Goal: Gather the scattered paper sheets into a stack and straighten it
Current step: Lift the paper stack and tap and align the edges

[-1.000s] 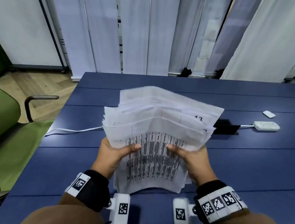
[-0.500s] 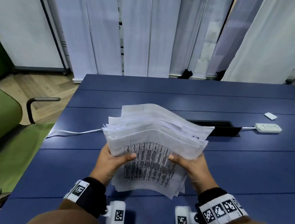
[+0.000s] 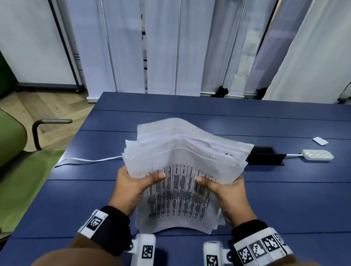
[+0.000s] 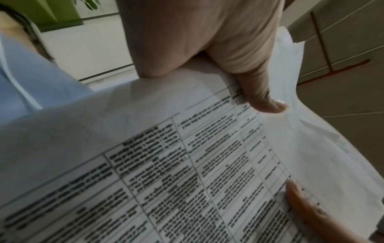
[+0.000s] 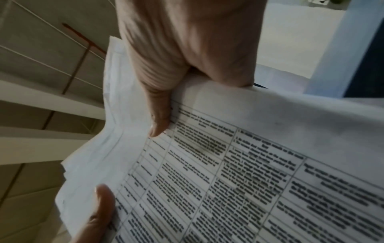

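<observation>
A thick stack of white paper sheets with a printed table on its near face stands on end on the blue table, its top fanned and bent away from me. My left hand grips its left side, thumb across the printed face. My right hand grips its right side the same way. In the left wrist view the stack fills the frame under my left hand's thumb. The right wrist view shows the stack pinched by my right hand. Fingers behind the sheets are hidden.
A white power strip with a cable and a small white card lie at the right. A black cable hatch sits just behind the stack. A white cable runs off the left edge. A green chair stands at the left.
The stack was lowered and its sheets slid closer together at half a second ago; now it sits slightly higher again with the top edges fanned. Both hands have kept their grip.
</observation>
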Demonstrator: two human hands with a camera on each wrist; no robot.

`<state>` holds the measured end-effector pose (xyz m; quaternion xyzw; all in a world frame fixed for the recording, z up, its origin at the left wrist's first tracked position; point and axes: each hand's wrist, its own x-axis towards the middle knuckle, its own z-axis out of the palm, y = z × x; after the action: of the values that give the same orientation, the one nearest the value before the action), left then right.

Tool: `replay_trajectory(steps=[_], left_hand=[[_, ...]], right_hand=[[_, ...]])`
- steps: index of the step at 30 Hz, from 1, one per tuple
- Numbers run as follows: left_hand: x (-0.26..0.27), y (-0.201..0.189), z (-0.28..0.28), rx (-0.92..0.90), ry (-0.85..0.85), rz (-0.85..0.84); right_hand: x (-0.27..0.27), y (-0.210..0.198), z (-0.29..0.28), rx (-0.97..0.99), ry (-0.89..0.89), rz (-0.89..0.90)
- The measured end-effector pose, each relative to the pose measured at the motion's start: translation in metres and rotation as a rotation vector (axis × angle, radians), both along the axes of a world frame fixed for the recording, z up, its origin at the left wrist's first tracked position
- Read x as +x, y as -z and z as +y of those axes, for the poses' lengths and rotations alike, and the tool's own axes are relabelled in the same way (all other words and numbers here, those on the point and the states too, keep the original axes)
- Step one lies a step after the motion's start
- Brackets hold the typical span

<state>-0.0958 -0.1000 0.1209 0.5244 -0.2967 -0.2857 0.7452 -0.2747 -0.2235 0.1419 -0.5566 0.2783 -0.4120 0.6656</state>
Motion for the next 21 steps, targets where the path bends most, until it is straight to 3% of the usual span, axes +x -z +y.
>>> replay_trajectory(steps=[4, 10, 14, 17, 19, 21], left_hand=[[0.008, -0.015, 0.004, -0.063, -0.038, -0.03], [0.017, 0.015, 0.012, -0.007, -0.023, 0.038], [0.006, 0.017, 0.008, -0.004, 0.049, -0.002], [0.002, 0.008, 0.008, -0.039, 0.008, -0.028], [0.0, 0.001, 0.01, -0.064, -0.038, -0.039], [-0.004, -0.008, 0.012, -0.092, -0.067, -0.057]], right_hand=[[-0.002, -0.019, -0.002, -0.021, 0.033, -0.062], [-0.01, 0.001, 0.003, -0.082, 0.14, -0.064], [-0.005, 0.001, 0.016, -0.298, 0.211, -0.016], [-0.005, -0.002, 0.021, -0.625, 0.347, 0.008], [-0.006, -0.004, 0.021, -0.827, 0.421, 0.079], [-0.005, -0.008, 0.022, -0.872, 0.455, 0.209]])
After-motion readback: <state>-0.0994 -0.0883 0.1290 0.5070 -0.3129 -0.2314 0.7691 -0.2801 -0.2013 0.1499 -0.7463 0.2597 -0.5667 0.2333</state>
